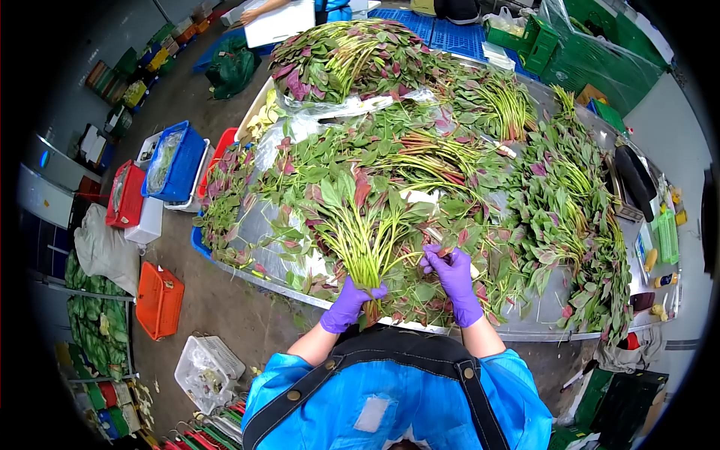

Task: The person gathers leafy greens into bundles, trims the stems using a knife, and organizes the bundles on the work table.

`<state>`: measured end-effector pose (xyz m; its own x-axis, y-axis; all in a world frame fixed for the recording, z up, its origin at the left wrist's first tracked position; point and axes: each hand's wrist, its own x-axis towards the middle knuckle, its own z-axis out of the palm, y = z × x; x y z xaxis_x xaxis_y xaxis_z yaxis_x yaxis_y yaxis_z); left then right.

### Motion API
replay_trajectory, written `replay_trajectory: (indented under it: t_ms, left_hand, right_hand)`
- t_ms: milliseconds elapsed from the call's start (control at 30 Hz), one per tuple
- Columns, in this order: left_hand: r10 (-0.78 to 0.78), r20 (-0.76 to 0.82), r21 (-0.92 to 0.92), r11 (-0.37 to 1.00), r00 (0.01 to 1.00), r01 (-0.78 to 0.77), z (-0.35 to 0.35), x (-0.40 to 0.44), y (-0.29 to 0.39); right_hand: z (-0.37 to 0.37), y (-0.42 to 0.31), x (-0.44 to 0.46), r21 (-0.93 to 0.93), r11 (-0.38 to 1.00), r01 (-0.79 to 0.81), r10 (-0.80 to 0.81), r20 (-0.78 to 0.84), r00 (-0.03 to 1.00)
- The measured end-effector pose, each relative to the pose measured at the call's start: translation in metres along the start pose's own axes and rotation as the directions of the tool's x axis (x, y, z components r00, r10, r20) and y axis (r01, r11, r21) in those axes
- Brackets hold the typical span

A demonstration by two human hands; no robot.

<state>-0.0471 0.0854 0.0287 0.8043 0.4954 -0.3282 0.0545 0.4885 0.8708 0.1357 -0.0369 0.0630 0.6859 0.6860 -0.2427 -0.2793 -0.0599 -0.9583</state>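
My left hand (354, 304), in a purple glove, is closed around the lower stems of a bunch of amaranth greens (361, 234). The stems fan upward, and green and dark red leaves spread at the far end. To the right of the bunch, my gloved right hand (454, 279) has its thumb and fingers pinched together. A small brownish-red piece shows at its fingertips, too small to name. Loose amaranth leaves and stems (405, 296) lie around both hands on the metal table (300, 295).
A big heap of amaranth (352, 56) sits at the table's far side. Tied-looking bunches (574, 232) line the right. Left on the floor are an orange crate (159, 300), a white basket (206, 371) and a blue crate (174, 161). Another person's hand (250, 15) touches a white box (279, 24).
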Motion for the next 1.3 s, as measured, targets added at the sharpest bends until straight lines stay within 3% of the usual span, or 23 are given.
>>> replay_trajectory:
  t_ms: [33, 100, 133, 167, 233, 267, 367, 400, 433, 500, 533, 600, 633, 700, 733, 767, 833, 867, 900, 967, 1067, 1167, 1300]
  left_hand:
    - [-0.002, 0.002, 0.000, 1.000, 1.000, 0.002, 0.000, 0.001, -0.001]
    - [0.022, -0.014, 0.016, 1.000, 1.000, -0.022, 0.002, 0.000, 0.001]
    - [0.018, -0.013, 0.017, 1.000, 1.000, -0.017, 0.004, -0.001, 0.004]
    - [0.024, -0.016, 0.055, 0.998, 1.000, -0.023, 0.007, -0.001, 0.007]
    - [0.032, -0.016, 0.093, 0.995, 0.999, -0.030, 0.016, 0.000, 0.016]
    - [0.061, 0.009, 0.103, 0.993, 0.998, -0.061, 0.021, 0.000, 0.021]
    - [0.108, 0.020, 0.075, 0.991, 0.994, -0.109, 0.012, 0.006, 0.008]
    - [0.096, 0.019, 0.131, 0.986, 0.995, -0.098, 0.010, 0.005, 0.008]
    - [0.081, 0.018, 0.186, 0.979, 0.997, -0.083, 0.007, 0.003, 0.008]
    - [0.040, 0.035, 0.145, 0.988, 0.999, -0.045, -0.001, 0.003, 0.002]
    - [0.000, 0.060, 0.108, 0.994, 0.998, -0.007, -0.003, 0.002, 0.001]
    - [-0.001, 0.044, 0.033, 0.999, 0.999, 0.000, 0.000, -0.001, 0.002]
    - [0.000, 0.025, -0.043, 0.999, 1.000, 0.001, 0.001, -0.002, 0.003]
    - [-0.006, 0.038, -0.047, 0.999, 0.999, 0.008, 0.001, -0.002, 0.006]
    - [-0.017, 0.048, -0.050, 0.999, 0.999, 0.019, 0.000, -0.003, 0.006]
    - [-0.015, 0.044, -0.049, 0.999, 0.999, 0.017, -0.002, -0.003, 0.004]
    - [0.029, 0.104, 0.094, 0.995, 0.994, -0.039, -0.002, 0.000, 0.002]
    - [-0.015, 0.130, 0.053, 0.999, 0.991, 0.008, -0.002, 0.000, 0.001]
    - [-0.018, 0.132, 0.053, 0.999, 0.991, 0.011, -0.002, 0.000, -0.001]
    - [-0.030, 0.180, 0.198, 0.980, 0.983, -0.007, -0.001, 0.001, -0.003]
    - [0.003, 0.237, 0.335, 0.939, 0.971, -0.085, 0.007, 0.001, -0.002]
    - [0.044, 0.263, 0.383, 0.912, 0.964, -0.146, 0.013, -0.003, -0.003]
    - [-0.034, 0.247, 0.188, 0.982, 0.968, -0.013, 0.011, -0.002, -0.006]
  right_hand:
    - [-0.001, 0.004, -0.001, 0.000, 1.000, -0.001, 0.001, -0.002, 1.000]
    - [0.003, 0.008, -0.004, -0.329, 0.880, 0.343, -0.332, 0.092, 0.939]
    - [0.010, 0.007, -0.005, -0.316, 0.802, 0.507, -0.484, 0.153, 0.862]
    - [0.015, 0.004, -0.010, -0.317, 0.804, 0.503, -0.482, 0.148, 0.864]
    - [0.023, -0.006, -0.016, -0.523, 0.651, 0.551, -0.363, 0.423, 0.830]
    - [0.023, 0.003, -0.015, -0.559, 0.623, 0.547, -0.260, 0.511, 0.819]
    - [0.016, 0.010, -0.010, -0.442, 0.719, 0.537, -0.291, 0.510, 0.809]
    - [0.012, 0.006, -0.008, -0.529, 0.677, 0.512, -0.339, 0.394, 0.854]
    - [0.008, 0.003, -0.004, -0.527, 0.678, 0.512, -0.335, 0.398, 0.854]
    - [-0.003, -0.003, 0.004, -0.512, 0.766, 0.388, -0.396, 0.100, 0.913]
    - [-0.010, -0.002, 0.010, -0.513, 0.767, 0.386, -0.394, 0.098, 0.914]
    - [-0.029, 0.009, 0.023, -0.844, 0.441, 0.306, -0.488, 0.061, 0.871]
    - [-0.040, 0.014, 0.027, -0.845, 0.441, 0.303, -0.489, 0.057, 0.870]
    - [-0.056, 0.019, 0.038, -0.973, 0.144, 0.182, -0.445, 0.101, 0.890]
    - [-0.047, -0.002, 0.031, -0.995, 0.087, 0.053, -0.246, 0.031, 0.969]
    - [-0.041, -0.007, 0.028, -0.994, 0.088, 0.058, -0.247, 0.035, 0.968]
    - [-0.031, -0.013, 0.022, -0.918, 0.300, 0.260, -0.373, 0.138, 0.918]
    - [-0.023, -0.017, 0.022, -0.864, 0.300, 0.405, -0.493, 0.223, 0.841]
    - [-0.012, -0.023, 0.021, -0.865, 0.302, 0.402, -0.492, 0.220, 0.843]
    - [0.011, -0.039, 0.020, -0.720, 0.385, 0.578, -0.579, 0.299, 0.758]
    - [0.040, -0.053, 0.028, -0.716, 0.428, 0.552, -0.660, 0.170, 0.732]
    - [0.037, -0.035, 0.046, -0.669, 0.412, 0.619, -0.695, 0.209, 0.688]
    - [0.030, -0.038, 0.035, -0.678, 0.352, 0.645, -0.762, 0.192, 0.618]
